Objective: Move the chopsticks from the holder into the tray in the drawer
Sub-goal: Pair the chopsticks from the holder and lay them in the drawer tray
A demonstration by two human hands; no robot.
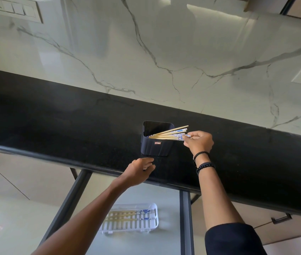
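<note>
Nearest the lens: right forearm in a dark sleeve [234, 240], left forearm bare.

Desk [53, 116]: long black polished stone slab with a rounded front edge. Behind it is a wall [164, 52] of white marble with grey veins.

Drawer [166, 236]: pulled open below the desk edge, pale smooth floor, dark metal side rails.

Tray [151, 223]: white plastic, rectangular, slotted bottom, rounded corners. It lies flat on the drawer floor. In it are stowed chopsticks [127, 215], a few lying lengthwise side by side, with pale wood shafts and blue-and-white patterned ends pointing right.

Holder [156, 146]: dark navy square tub with ribbed walls and a small red-and-white label on the near face. It stands upright on the desk near the front edge. It holds the chopsticks [168, 134], a fanned bundle leaning over the right rim, same wood and blue pattern.

Right hand [199, 142]: just right of the holder, above the desk. Fingers [189, 137] and thumb are closed in a pinch on the patterned top ends of the chopsticks, whose tips are inside the holder. Two black beaded bracelets [203, 165] sit on the wrist.

Left hand [140, 168]: at the desk's front edge, just in front of the holder and not touching it. Fingers loosely curled, holding nothing. Can't tell whether it touches the desk.
</note>
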